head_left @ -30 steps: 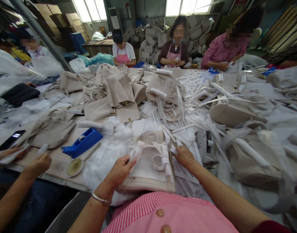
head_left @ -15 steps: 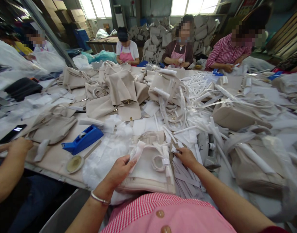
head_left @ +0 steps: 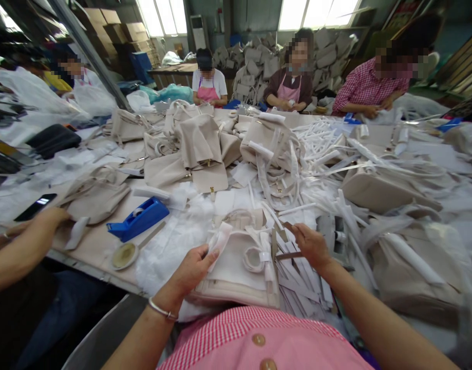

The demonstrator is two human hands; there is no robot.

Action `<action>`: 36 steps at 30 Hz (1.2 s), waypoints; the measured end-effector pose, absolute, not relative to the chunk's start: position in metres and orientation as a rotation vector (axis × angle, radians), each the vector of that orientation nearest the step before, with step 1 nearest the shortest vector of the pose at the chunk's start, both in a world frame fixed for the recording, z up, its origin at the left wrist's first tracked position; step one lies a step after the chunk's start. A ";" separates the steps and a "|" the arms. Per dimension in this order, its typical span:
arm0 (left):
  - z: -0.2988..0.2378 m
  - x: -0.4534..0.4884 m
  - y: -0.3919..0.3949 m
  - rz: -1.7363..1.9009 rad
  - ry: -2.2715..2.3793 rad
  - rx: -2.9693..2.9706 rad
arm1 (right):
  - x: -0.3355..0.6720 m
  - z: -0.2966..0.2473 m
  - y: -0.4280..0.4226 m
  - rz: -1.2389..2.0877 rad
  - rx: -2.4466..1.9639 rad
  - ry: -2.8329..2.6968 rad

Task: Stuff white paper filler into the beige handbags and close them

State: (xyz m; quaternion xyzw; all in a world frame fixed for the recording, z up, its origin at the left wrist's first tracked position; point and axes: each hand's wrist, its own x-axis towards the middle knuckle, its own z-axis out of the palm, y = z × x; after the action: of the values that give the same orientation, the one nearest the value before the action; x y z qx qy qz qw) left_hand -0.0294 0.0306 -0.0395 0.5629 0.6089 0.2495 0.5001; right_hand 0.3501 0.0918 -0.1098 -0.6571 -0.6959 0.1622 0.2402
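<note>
A beige handbag (head_left: 236,293) lies in front of me with a white sheet over its upper face. My left hand (head_left: 193,264) is closed on the bag's white-wrapped strap (head_left: 222,237), thumb on top. A coiled strap (head_left: 252,259), bound in white wrap, rests on the sheet. Right of the bag, my right hand (head_left: 312,246) is closed, pinching the end of a thin brownish strip (head_left: 286,225) above a pile of flat grey-white strips (head_left: 297,288). How many strips its fingers hold is hidden.
A blue tape dispenser (head_left: 139,218) and a round roll (head_left: 125,255) lie to the left, near a co-worker's arm (head_left: 31,246). More beige bags (head_left: 201,141) and white wrapping are heaped across the table. Several people work around it.
My right hand has moved a little right and up over the strip pile, and a brownish strip now shows at its fingertips. My left hand keeps hold of the wrapped strap.
</note>
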 end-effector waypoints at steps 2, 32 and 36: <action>-0.039 -0.028 0.030 0.618 1.499 1.366 | 0.331 -0.090 0.094 0.618 -1.686 -1.757; -0.050 -0.022 0.012 0.989 1.379 1.001 | 0.183 -0.047 0.066 1.348 -1.501 -2.149; -0.052 -0.023 0.009 0.988 1.426 1.038 | 0.185 -0.047 0.064 1.115 -1.503 -2.312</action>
State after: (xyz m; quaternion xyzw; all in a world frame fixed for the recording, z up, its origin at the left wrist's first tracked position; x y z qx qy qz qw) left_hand -0.0225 0.0086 -0.0522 0.4349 0.5978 0.4140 0.5312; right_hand 0.1851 0.0640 -0.0470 -0.5035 -0.7746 0.3735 0.0834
